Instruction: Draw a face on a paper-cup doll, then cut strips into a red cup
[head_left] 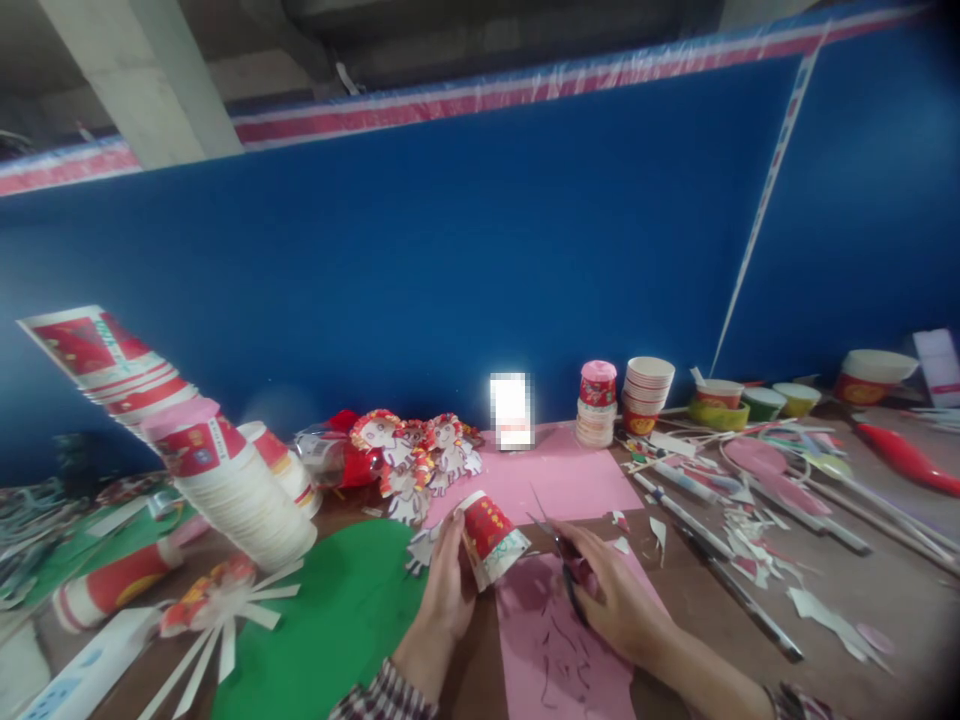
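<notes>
A red paper cup with a white rim (489,532) is tilted in my left hand (448,570), its rim facing down and to the right. My right hand (607,597) grips a pair of scissors (568,570), their blades parted and pointing up and left, near the cup but apart from it. Beneath the scissors lies a pink paper sheet (570,670) with dark curved marks on it. Several paper-cut dolls (409,455) with drawn faces and red-orange hair are bunched just behind the cup.
Tall stacks of paper cups (240,500) lean at the left, beside a green sheet (322,620). More stacked cups (649,390) stand at the back by a blue partition (465,260). Paper scraps (754,545), pens and a red balloon (911,460) lie on the right.
</notes>
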